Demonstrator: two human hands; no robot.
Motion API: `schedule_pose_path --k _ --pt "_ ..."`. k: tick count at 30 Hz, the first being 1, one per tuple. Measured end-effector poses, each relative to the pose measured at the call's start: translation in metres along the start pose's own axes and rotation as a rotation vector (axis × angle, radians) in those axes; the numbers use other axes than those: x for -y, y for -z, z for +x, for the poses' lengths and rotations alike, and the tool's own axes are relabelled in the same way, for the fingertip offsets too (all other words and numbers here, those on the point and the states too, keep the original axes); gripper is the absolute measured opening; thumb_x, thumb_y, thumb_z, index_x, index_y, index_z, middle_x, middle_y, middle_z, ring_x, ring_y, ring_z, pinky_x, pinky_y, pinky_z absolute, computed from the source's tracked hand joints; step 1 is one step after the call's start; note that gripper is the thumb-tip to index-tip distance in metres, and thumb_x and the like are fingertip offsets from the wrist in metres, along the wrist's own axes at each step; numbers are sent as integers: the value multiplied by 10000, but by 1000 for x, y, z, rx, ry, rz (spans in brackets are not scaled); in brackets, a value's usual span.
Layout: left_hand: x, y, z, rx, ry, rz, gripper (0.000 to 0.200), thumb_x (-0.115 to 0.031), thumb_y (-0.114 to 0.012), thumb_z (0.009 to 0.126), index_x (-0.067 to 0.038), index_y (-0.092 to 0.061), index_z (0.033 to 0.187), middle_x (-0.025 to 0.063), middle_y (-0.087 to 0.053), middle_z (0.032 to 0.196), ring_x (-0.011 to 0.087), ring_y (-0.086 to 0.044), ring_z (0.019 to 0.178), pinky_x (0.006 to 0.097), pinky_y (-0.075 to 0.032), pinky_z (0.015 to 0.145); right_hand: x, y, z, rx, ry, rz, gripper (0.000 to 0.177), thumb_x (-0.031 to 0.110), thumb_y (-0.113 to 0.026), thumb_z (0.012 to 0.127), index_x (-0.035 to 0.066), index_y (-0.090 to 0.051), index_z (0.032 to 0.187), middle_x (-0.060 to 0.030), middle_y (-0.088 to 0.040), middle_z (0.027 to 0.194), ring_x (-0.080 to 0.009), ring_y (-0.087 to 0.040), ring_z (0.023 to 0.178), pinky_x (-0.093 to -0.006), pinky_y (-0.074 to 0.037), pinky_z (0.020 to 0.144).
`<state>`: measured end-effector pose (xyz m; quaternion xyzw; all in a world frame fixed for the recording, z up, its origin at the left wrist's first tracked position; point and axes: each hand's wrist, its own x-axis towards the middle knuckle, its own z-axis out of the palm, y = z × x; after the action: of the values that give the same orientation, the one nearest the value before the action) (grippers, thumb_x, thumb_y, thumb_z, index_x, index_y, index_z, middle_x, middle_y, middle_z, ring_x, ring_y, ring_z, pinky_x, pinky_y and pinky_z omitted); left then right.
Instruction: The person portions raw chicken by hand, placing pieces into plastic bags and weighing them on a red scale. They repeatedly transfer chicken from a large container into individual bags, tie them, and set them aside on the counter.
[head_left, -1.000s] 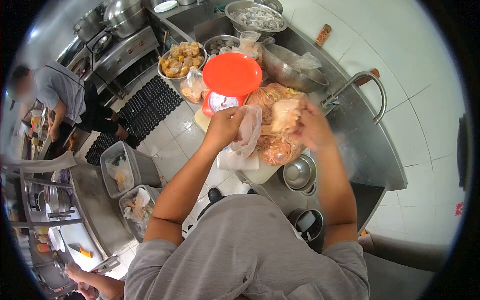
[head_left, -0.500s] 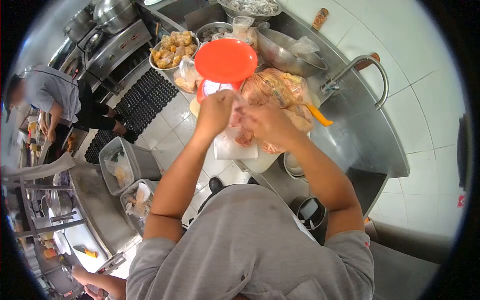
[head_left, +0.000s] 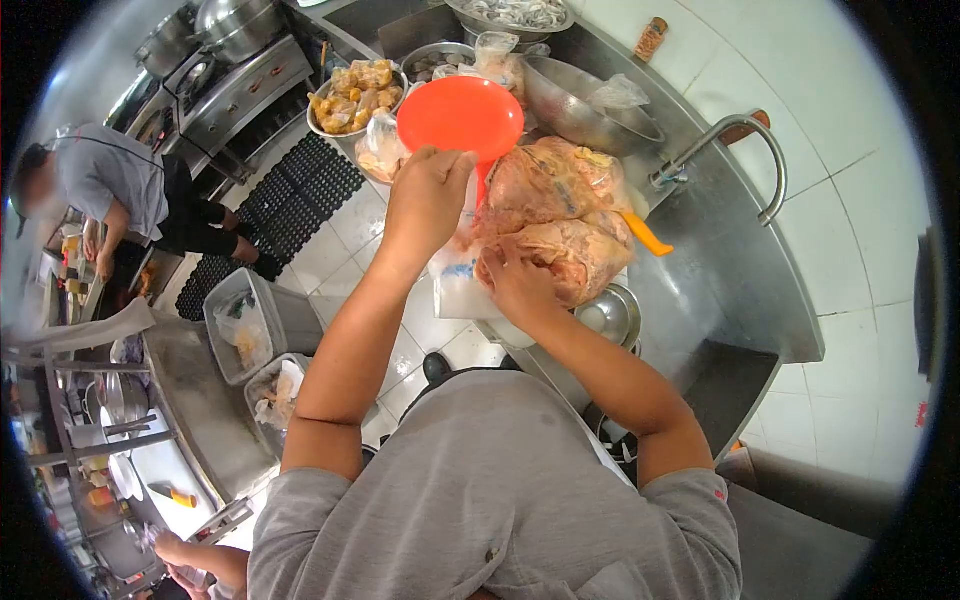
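Note:
My left hand (head_left: 432, 195) is raised in front of a round red scale pan (head_left: 460, 112), its fingers pinched on the top of a clear plastic bag (head_left: 462, 232). The bag hangs over a white stack (head_left: 460, 300), perhaps more bags, at the counter's near edge. My right hand (head_left: 522, 285) has its fingers curled onto the near side of a large pile of raw meat (head_left: 560, 205), which looks like chicken. Its fingertips are partly lost against the meat. An orange-yellow handle (head_left: 650, 235) sticks out at the pile's right side.
Behind the pan stand a bowl of bagged yellow pieces (head_left: 355, 98) and a steel bowl (head_left: 590, 105). A curved faucet (head_left: 775, 165) rises at right. Grey bins (head_left: 240, 330) stand on the floor at left. One person (head_left: 120, 190) bends at the far left; another person's arm (head_left: 205, 560) shows lower left.
My right hand has left the plastic bag and moved down to the near side of the meat. My left hand stays up with the bag. The view has shifted slightly.

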<state>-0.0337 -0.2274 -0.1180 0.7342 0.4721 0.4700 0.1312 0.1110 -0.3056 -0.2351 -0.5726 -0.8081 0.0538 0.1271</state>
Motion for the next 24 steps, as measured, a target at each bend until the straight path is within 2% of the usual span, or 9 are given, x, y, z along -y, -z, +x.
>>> schedule_pose_path --k 1,4,7,10,13,16,19,22,24 --pt "-1 0 -1 -8 2 17 271 -203 -534 879 39 -587 769 194 -555 606 384 -540 602 441 -421 581 -1 -1 3 91 -28 -11 227 198 -524 831 74 -570 1015 -176 -536 1035 -360 -604 883 -456 -524 555" --pt "-6 3 -3 170 196 43 271 -224 -533 888 26 -636 887 178 -617 715 282 -615 688 340 -462 659 -9 -9 9 123 -53 -40 307 218 -613 768 93 -538 1038 -132 -532 1035 -300 -613 894 -419 -520 654" --pt "-1 1 -5 278 367 -13 284 -228 -518 896 31 -634 872 152 -594 658 235 -588 617 344 -456 636 -30 10 7 -75 86 201 291 145 -613 740 81 -538 1014 -105 -541 910 -245 -605 741 -342 -490 639" --pt "21 -11 -12 209 256 -219 291 -240 -540 883 31 -608 802 179 -585 630 287 -549 526 396 -415 538 -44 72 13 275 -119 564 289 90 -605 715 64 -536 994 -57 -503 782 -157 -508 649 -268 -426 619" --pt "16 -11 -9 355 480 -395 303 -236 -540 890 32 -623 772 109 -623 635 153 -520 498 316 -395 476 -59 109 13 300 -209 671 313 58 -602 690 69 -537 997 1 -442 721 -107 -406 646 -244 -370 595" --pt "-10 1 -2 453 612 -672 276 -233 -541 896 5 -642 802 46 -648 700 65 -469 504 230 -360 446 -66 147 18 252 -220 641 335 46 -595 688 66 -541 1017 36 -479 786 -82 -456 712 -231 -404 654" --pt "-8 -4 -3 413 661 -943 252 -235 -521 907 -19 -642 862 44 -657 753 63 -452 498 202 -344 435 -77 168 24 144 -81 867 350 36 -595 684 55 -538 1029 34 -515 878 -65 -490 810 -220 -421 747" --pt "4 -14 -11 391 744 -953 255 -241 -506 912 -21 -635 900 59 -660 788 64 -448 498 204 -336 431 -63 200 28 204 -69 1057 367 20 -582 690 42 -525 1052 10 -537 965 -65 -506 931 -222 -415 835" --pt "9 -16 -13 406 739 -920 264 -245 -498 913 -19 -635 900 54 -647 763 66 -448 494 204 -337 430 -53 201 33 213 -14 1153 377 8 -585 698 44 -518 1068 6 -542 973 -71 -515 945 -233 -424 841"
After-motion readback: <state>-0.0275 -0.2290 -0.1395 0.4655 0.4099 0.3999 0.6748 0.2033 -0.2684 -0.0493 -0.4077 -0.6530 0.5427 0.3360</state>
